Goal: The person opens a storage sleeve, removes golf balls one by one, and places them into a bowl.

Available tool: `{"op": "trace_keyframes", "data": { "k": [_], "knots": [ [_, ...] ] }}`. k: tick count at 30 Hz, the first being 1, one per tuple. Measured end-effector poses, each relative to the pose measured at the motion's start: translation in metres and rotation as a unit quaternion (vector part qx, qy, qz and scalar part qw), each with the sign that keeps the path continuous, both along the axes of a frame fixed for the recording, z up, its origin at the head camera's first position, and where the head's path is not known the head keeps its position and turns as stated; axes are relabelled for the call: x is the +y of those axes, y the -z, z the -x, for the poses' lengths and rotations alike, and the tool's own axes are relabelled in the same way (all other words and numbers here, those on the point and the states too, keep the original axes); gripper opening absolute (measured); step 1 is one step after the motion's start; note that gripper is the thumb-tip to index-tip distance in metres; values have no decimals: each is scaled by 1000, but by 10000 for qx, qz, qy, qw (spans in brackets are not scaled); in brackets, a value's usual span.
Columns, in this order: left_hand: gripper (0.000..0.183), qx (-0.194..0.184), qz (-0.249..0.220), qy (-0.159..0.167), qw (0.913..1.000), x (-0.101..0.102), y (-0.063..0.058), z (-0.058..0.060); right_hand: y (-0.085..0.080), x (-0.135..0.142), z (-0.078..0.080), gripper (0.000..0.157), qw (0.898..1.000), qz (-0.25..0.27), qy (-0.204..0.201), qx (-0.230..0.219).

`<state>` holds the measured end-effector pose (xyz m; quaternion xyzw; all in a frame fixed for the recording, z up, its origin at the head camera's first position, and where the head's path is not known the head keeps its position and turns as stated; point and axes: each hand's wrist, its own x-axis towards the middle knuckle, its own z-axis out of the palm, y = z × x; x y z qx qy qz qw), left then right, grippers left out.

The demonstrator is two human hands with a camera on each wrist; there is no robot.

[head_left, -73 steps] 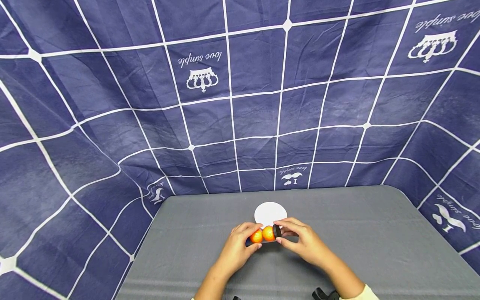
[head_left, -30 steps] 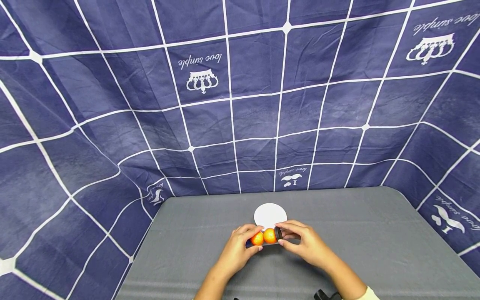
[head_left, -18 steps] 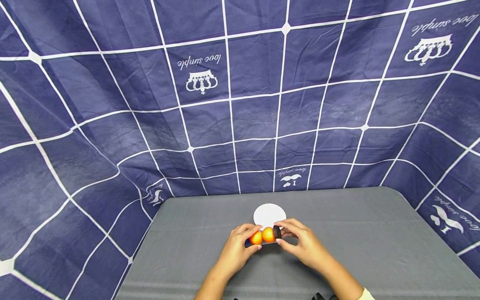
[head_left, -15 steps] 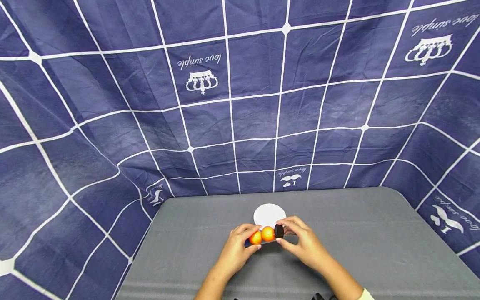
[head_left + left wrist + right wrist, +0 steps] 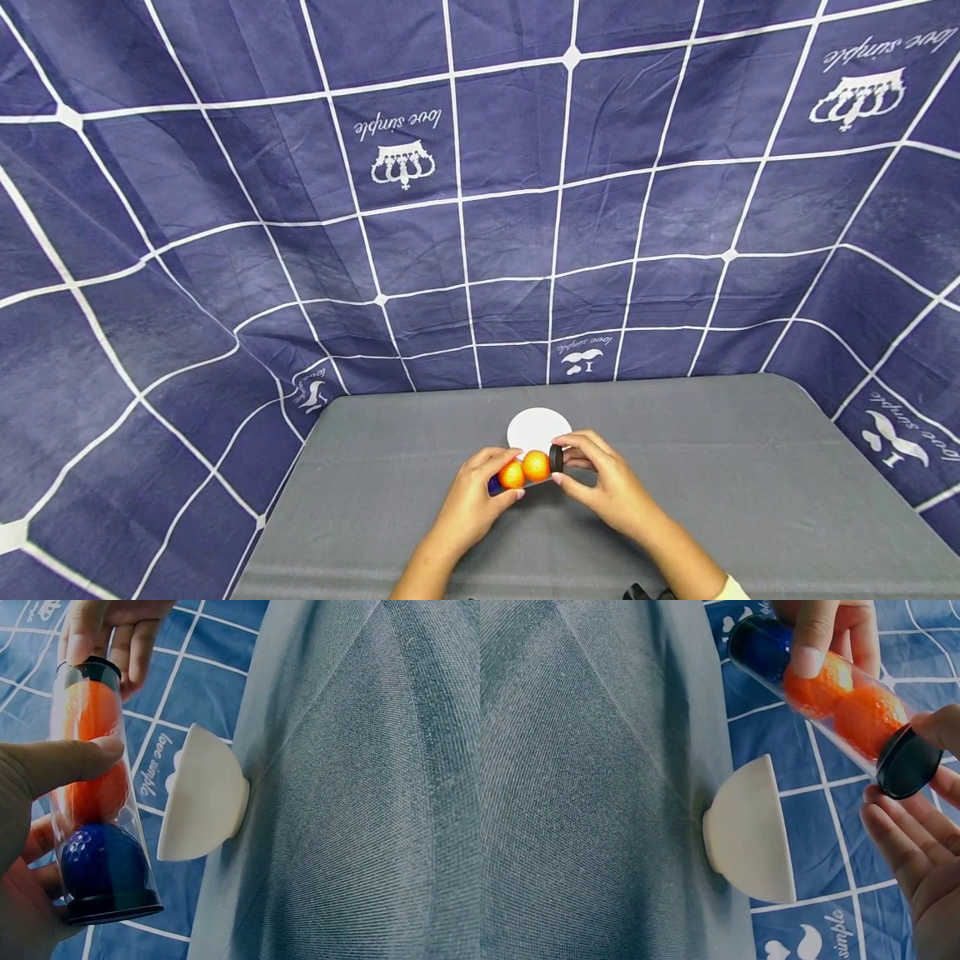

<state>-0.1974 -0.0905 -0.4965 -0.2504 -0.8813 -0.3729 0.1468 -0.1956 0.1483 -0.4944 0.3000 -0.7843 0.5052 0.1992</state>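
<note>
My left hand point(image 5: 474, 492) grips a clear plastic tube point(image 5: 138, 825), its thumb lying across the side. Inside are two orange golf balls point(image 5: 866, 720) and a blue golf ball point(image 5: 105, 859) in a row, the blue one at my left hand's end. A black end cap point(image 5: 112, 907) closes that end. At the other end, my right hand point(image 5: 603, 477) pinches a second black cap point(image 5: 910, 763) between thumb and fingers; the cap sits at the tube's mouth. The tube is held on its side above the table, partly hidden by my left fingers in the head view.
Just beyond the tube, a white bowl point(image 5: 537, 427) stands upright on the grey cloth-covered table point(image 5: 712, 467). A blue curtain point(image 5: 510, 233) with white lines hangs behind the table and along both sides.
The black cap between my right fingers has turned slightly and risen a little with the tube's right end. My left hand keeps its grip, and the bowl stays put.
</note>
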Motion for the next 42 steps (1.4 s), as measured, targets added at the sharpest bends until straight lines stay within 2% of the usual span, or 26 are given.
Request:
{"op": "trace_keyframes", "data": {
  "k": [5,8,18,28,33,37,42],
  "knots": [
    [51,-200,-231,37,9995,0,-1,0,-3,0,1,48,9998,45,53,189],
    [51,-180,-319,19,9993,0,-1,1,-5,2,2,49,9996,35,123,260],
    [52,-188,-594,-223,9978,-6,2,5,-4,21,11,50,9954,-348,814,375],
    [53,-435,-788,-509,9946,-9,1,7,6,39,20,48,9890,-806,1226,184],
    [52,-322,-744,-530,9953,-10,2,7,13,46,23,47,9844,-1033,1425,6],
    [52,-248,-738,-546,9955,-11,5,8,20,52,25,45,9783,-1278,1629,-129],
    [52,-331,-816,-562,9945,-13,6,9,26,57,28,43,9687,-1561,1903,-314]
  ]
}}
